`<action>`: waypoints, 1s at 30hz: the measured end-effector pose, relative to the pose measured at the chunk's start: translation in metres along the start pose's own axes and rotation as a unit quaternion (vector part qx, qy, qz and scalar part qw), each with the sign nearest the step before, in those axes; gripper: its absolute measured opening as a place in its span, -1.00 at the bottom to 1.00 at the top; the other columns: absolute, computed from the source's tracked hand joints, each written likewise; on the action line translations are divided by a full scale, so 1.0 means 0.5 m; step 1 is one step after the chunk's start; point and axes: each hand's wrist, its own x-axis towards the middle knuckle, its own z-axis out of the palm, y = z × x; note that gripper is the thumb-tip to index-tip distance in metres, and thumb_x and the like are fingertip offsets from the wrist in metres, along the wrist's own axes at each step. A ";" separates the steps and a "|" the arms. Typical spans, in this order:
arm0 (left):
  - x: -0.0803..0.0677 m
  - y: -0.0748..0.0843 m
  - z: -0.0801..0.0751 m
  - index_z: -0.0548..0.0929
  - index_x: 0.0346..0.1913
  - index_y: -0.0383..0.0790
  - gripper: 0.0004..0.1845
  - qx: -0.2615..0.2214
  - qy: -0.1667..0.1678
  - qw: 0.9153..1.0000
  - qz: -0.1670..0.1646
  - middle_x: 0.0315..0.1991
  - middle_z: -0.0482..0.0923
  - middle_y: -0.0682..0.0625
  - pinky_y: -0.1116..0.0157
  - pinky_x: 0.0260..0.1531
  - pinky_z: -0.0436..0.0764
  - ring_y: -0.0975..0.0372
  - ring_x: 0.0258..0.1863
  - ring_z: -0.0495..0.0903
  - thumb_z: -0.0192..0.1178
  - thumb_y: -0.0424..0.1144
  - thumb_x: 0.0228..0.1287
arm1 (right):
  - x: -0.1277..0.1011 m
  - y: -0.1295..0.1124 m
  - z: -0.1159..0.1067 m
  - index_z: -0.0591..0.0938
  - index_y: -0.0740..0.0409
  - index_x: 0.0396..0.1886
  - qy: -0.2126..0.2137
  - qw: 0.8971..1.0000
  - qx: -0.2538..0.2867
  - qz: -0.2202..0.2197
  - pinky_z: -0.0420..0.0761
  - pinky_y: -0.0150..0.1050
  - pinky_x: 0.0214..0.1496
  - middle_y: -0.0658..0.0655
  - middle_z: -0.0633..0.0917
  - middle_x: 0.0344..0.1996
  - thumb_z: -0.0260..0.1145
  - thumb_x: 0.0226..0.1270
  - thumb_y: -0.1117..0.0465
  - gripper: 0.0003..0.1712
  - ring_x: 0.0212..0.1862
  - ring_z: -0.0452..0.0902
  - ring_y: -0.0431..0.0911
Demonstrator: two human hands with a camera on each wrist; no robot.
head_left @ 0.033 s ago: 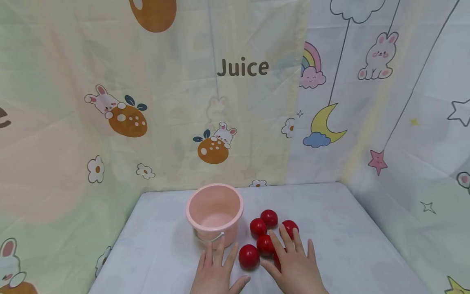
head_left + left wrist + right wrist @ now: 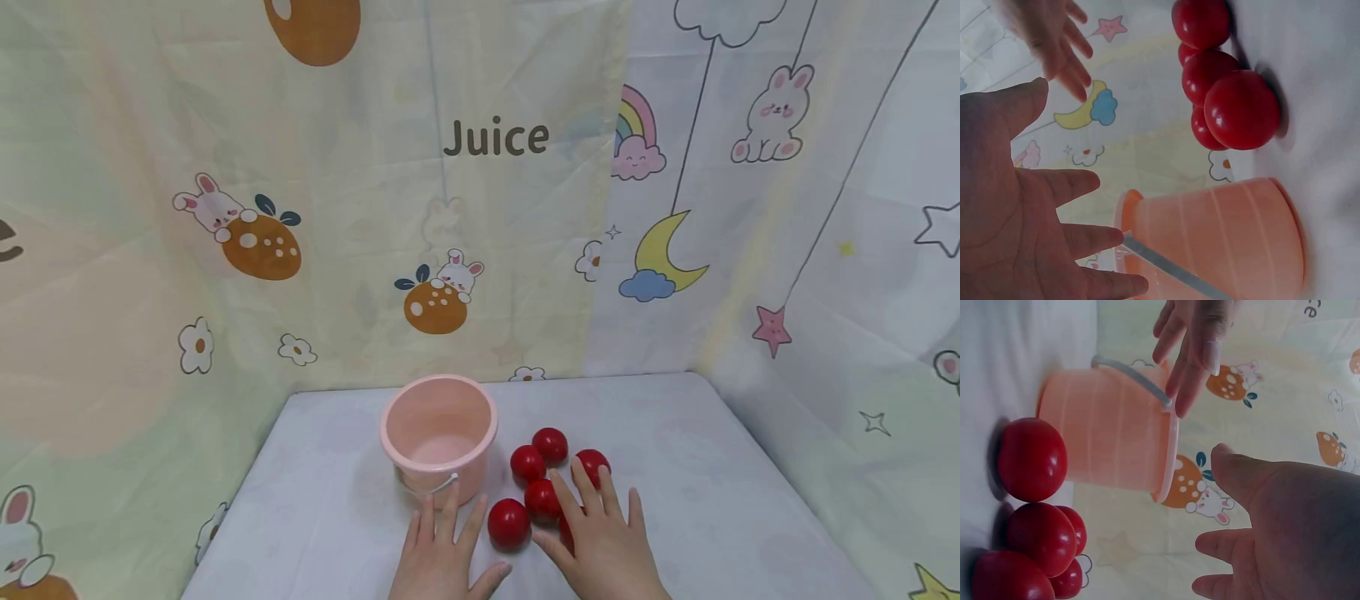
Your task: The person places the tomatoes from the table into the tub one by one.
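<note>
Nothing has moved since the earlier frame. Our left hand hovers flat, fingers spread, at the bucket's 6 o'clock; our right hand hovers, fingers relaxed, over the balls at the bucket's 4 o'clock. Upright, the bucket opens upward on a pale table walled by cartoon curtains. Wrist views show its ribbed side and grey handle.

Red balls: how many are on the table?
6. Far, left, right, middle, near one beside the bucket at, one half hidden under the right hand at. More may be hidden.
</note>
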 end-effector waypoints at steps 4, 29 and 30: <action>0.000 0.001 -0.001 0.22 0.51 0.20 0.02 0.000 -0.002 1.000 -0.004 0.58 0.00 -0.07 -0.26 0.38 0.21 -0.26 0.46 0.15 -0.22 0.67 0.03 | 0.000 0.001 0.001 0.36 -0.18 0.46 0.001 1.000 0.002 -0.002 -0.24 0.57 0.33 0.16 0.25 0.52 0.29 -0.09 -0.56 0.10 0.51 0.00 0.37; 0.024 -0.087 -0.093 0.28 0.48 -0.01 -0.22 -0.217 0.162 0.962 -0.047 0.51 0.21 -0.07 -0.18 0.33 0.35 -0.10 0.43 0.30 0.01 0.35 0.34 | 0.019 0.053 0.007 0.34 -0.03 0.47 -0.015 0.999 0.017 0.036 -0.05 0.55 0.35 0.30 0.25 0.48 0.42 -0.16 -0.48 0.19 0.43 0.07 0.47; 0.031 -0.101 -0.098 0.29 0.47 -0.03 -0.23 -0.232 0.181 0.954 -0.056 0.51 0.22 -0.08 -0.18 0.34 0.33 -0.09 0.45 0.28 -0.03 0.35 0.36 | 0.021 0.057 0.009 0.35 -0.01 0.46 -0.016 0.999 0.020 0.039 -0.04 0.55 0.35 0.31 0.26 0.47 0.43 -0.16 -0.47 0.19 0.43 0.08 0.47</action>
